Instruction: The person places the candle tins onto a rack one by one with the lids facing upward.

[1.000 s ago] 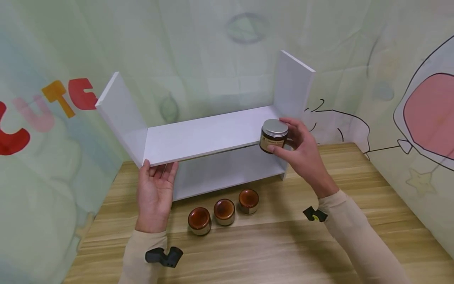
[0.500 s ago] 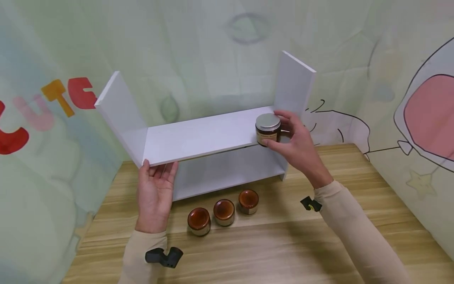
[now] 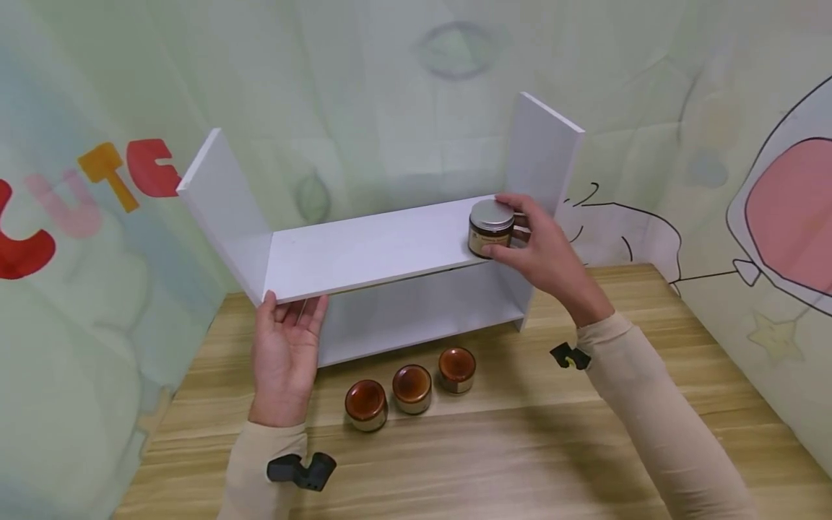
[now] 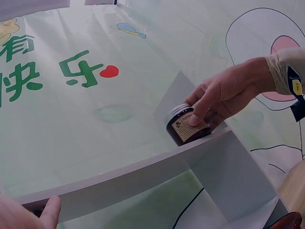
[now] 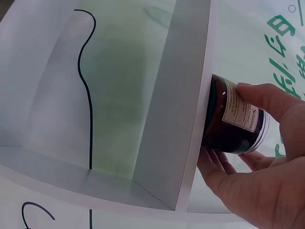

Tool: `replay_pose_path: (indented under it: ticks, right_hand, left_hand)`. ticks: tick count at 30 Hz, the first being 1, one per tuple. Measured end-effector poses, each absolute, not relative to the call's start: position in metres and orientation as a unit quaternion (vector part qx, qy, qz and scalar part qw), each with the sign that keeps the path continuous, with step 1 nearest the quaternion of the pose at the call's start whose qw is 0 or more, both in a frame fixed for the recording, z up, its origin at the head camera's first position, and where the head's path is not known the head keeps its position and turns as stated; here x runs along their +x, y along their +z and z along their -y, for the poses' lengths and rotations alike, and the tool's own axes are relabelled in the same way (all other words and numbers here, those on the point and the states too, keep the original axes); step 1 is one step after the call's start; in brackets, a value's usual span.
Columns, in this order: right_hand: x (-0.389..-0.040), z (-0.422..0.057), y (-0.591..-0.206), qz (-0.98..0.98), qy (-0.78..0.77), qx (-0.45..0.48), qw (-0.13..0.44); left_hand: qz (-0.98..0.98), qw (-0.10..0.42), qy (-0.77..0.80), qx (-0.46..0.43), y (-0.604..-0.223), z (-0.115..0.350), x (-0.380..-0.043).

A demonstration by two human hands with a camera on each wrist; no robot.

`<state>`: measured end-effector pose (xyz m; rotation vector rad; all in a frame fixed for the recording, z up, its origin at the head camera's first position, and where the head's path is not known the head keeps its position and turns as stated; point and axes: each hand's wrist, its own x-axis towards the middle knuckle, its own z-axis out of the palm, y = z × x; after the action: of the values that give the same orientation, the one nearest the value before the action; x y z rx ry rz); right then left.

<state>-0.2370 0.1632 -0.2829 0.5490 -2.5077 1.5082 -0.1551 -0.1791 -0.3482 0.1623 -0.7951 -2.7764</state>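
My right hand (image 3: 544, 253) holds a dark amber glass jar (image 3: 489, 230) with a silver lid and a tan label, thumb in front and fingers round the far side. The jar stands upright at the right end of the white shelf's upper board (image 3: 364, 245). In the right wrist view the jar's base (image 5: 212, 107) is right at the board's edge. My left hand (image 3: 284, 357) grips the front left corner of that board, thumb at the edge and fingers underneath. Three similar jars, a left one (image 3: 366, 406), a middle one (image 3: 412, 390) and a right one (image 3: 456, 370), stand bottoms up before the shelf.
The shelf's upright left panel (image 3: 224, 217) and right panel (image 3: 542, 152) flank the upper board. A lower compartment (image 3: 416, 310) lies beneath it. The unit stands on a wood-grain table (image 3: 455, 462), with printed cloth (image 3: 390, 94) hanging behind and at both sides.
My right hand has brought the jar left and back, from in front of the upper board's edge onto the board's right end. The left hand keeps its grip on the corner.
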Motion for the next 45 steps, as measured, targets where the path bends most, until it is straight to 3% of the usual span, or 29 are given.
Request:
replay_pose_path:
  ticks: [11, 40, 45]
  right_hand:
    - [-0.243, -0.161, -0.279, 0.855, 0.483, 0.157, 0.102]
    - [-0.278, -0.157, -0.265, 0.875, 0.472, 0.088, 0.070]
    - [-0.279, -0.157, -0.265, 0.868, 0.479, 0.091, 0.093]
  left_hand:
    - [0.274, 0.117, -0.953, 0.054, -0.347, 0.175, -0.155]
    - [0.283, 0.117, -0.950, 0.053, -0.349, 0.170, -0.160]
    - [0.279, 0.116, -0.952, 0.048, -0.348, 0.170, -0.161]
